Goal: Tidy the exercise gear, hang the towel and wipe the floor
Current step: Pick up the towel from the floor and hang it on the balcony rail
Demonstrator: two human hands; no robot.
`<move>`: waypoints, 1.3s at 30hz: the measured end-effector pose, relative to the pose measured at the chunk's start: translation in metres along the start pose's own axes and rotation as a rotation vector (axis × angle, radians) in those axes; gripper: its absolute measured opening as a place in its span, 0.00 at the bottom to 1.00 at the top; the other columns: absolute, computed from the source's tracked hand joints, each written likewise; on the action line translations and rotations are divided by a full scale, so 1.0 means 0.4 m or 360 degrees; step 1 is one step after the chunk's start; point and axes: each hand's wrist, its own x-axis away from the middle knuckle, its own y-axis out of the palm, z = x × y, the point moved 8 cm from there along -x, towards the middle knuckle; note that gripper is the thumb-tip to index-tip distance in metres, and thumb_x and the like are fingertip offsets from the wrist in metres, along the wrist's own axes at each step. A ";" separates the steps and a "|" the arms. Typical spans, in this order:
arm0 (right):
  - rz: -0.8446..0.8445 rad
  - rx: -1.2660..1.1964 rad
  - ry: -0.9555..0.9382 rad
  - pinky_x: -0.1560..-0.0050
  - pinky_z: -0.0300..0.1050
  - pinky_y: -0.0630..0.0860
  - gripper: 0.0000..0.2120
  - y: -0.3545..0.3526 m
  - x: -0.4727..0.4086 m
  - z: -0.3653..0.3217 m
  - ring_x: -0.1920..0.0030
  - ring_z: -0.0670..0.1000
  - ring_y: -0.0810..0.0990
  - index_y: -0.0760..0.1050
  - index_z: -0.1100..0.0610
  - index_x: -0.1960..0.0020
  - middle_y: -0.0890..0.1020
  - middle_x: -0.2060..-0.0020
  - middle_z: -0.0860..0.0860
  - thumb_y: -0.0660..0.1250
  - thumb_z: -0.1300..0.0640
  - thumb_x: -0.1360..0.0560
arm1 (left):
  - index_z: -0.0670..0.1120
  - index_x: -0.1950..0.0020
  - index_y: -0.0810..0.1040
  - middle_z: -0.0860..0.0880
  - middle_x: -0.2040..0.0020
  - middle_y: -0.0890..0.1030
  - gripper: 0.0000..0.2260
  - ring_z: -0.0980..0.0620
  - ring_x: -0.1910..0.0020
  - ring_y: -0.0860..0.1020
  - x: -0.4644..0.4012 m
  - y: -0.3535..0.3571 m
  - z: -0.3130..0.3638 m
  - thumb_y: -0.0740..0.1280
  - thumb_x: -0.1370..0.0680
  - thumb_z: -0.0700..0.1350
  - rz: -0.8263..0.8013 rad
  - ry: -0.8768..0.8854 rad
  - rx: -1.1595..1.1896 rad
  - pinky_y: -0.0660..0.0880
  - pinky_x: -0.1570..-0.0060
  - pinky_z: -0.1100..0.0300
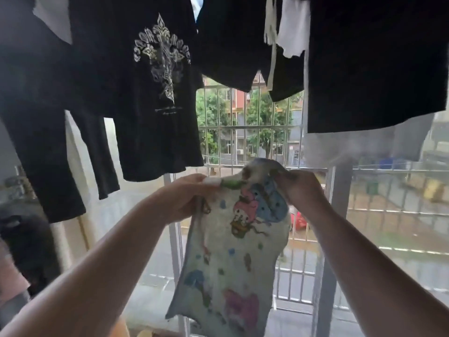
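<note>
Now — towel [233,251] below both grips

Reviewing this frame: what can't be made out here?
- Head view: how the cartoon-print towel is fixed; the left hand and right hand cover its top edge.
- The green item between the hands is blurred, maybe a clip.
- The line holding the black printed shirt is cut off by the top edge.

A home balcony: dark laundry [155,88] hangs above a barred window grille [245,132].
</note>
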 end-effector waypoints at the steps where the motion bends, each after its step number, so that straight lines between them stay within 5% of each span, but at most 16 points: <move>1: 0.0004 0.0020 0.0022 0.71 0.44 0.67 0.25 0.027 -0.042 0.024 0.74 0.49 0.71 0.71 0.55 0.75 0.72 0.79 0.46 0.69 0.42 0.25 | 0.40 0.58 0.81 0.41 0.58 0.82 0.03 0.45 0.59 0.81 -0.043 -0.032 -0.018 0.69 0.25 0.38 0.0001 -0.0004 0.0030 0.79 0.57 0.55; 6: 0.0025 0.0100 0.0094 0.71 0.40 0.69 0.17 0.144 -0.234 0.144 0.71 0.46 0.77 0.79 0.55 0.68 0.79 0.76 0.45 0.73 0.43 0.28 | 0.39 0.33 0.68 0.35 0.42 0.79 0.42 0.38 0.47 0.80 -0.281 -0.184 -0.145 0.84 0.41 0.44 0.0024 -0.0144 0.0228 0.81 0.49 0.46; 12: 0.0038 0.0189 0.0163 0.73 0.36 0.72 0.16 0.240 -0.460 0.298 0.74 0.45 0.76 0.79 0.53 0.69 0.80 0.76 0.47 0.74 0.46 0.28 | 0.41 0.38 0.78 0.38 0.43 0.80 0.19 0.39 0.48 0.80 -0.584 -0.297 -0.207 0.74 0.28 0.40 -0.0270 0.0021 0.0332 0.81 0.50 0.46; 16: -0.0083 0.0211 0.0267 0.72 0.39 0.75 0.03 0.288 -0.612 0.400 0.67 0.49 0.80 0.83 0.56 0.59 0.85 0.65 0.54 0.73 0.62 0.28 | 0.42 0.36 0.77 0.35 0.41 0.79 0.26 0.37 0.46 0.79 -0.798 -0.399 -0.266 0.73 0.33 0.31 -0.0136 -0.0088 0.0288 0.77 0.44 0.42; 20: 0.0101 0.0340 0.0196 0.73 0.40 0.79 0.16 0.305 -0.725 0.496 0.69 0.49 0.80 0.83 0.56 0.54 0.84 0.63 0.54 0.65 0.74 0.32 | 0.37 0.33 0.73 0.36 0.41 0.79 0.29 0.37 0.43 0.79 -0.985 -0.449 -0.332 0.68 0.35 0.30 -0.0152 -0.0204 0.0132 0.72 0.35 0.40; 25: 0.0269 0.0555 0.0075 0.64 0.48 0.82 0.12 0.311 -0.877 0.643 0.65 0.50 0.84 0.84 0.52 0.51 0.85 0.64 0.48 0.64 0.63 0.29 | 0.36 0.48 0.79 0.41 0.54 0.80 0.15 0.44 0.54 0.79 -1.194 -0.494 -0.413 0.65 0.35 0.32 -0.0227 -0.0289 -0.0134 0.78 0.48 0.47; 28: 0.0339 0.0459 0.0139 0.62 0.56 0.83 0.17 0.312 -1.009 0.775 0.61 0.52 0.86 0.80 0.41 0.48 0.86 0.62 0.48 0.58 0.49 0.32 | 0.37 0.47 0.76 0.41 0.52 0.80 0.17 0.43 0.50 0.80 -1.315 -0.542 -0.445 0.65 0.35 0.33 -0.0084 -0.0290 -0.0197 0.79 0.52 0.50; 32: 0.0349 0.0348 0.0137 0.64 0.57 0.83 0.05 0.325 -1.187 0.909 0.64 0.54 0.85 0.76 0.42 0.53 0.85 0.63 0.51 0.61 0.47 0.24 | 0.42 0.57 0.77 0.44 0.60 0.80 0.15 0.46 0.56 0.79 -1.460 -0.613 -0.467 0.59 0.27 0.24 0.0277 -0.0315 -0.0396 0.79 0.52 0.51; 36: 0.0323 0.0301 0.0185 0.63 0.59 0.82 0.16 0.358 -1.362 1.069 0.65 0.55 0.85 0.74 0.47 0.55 0.84 0.65 0.51 0.61 0.34 0.26 | 0.46 0.58 0.79 0.49 0.62 0.80 0.11 0.52 0.62 0.77 -1.588 -0.722 -0.474 0.64 0.27 0.31 0.0595 -0.0279 -0.0788 0.76 0.68 0.64; 39: 0.0241 0.0169 0.0241 0.62 0.62 0.81 0.24 0.413 -1.437 1.139 0.64 0.57 0.85 0.73 0.48 0.56 0.85 0.64 0.51 0.59 0.26 0.29 | 0.52 0.62 0.78 0.55 0.65 0.80 0.03 0.54 0.66 0.76 -1.648 -0.784 -0.469 0.70 0.32 0.44 0.0857 -0.0214 -0.1052 0.71 0.67 0.62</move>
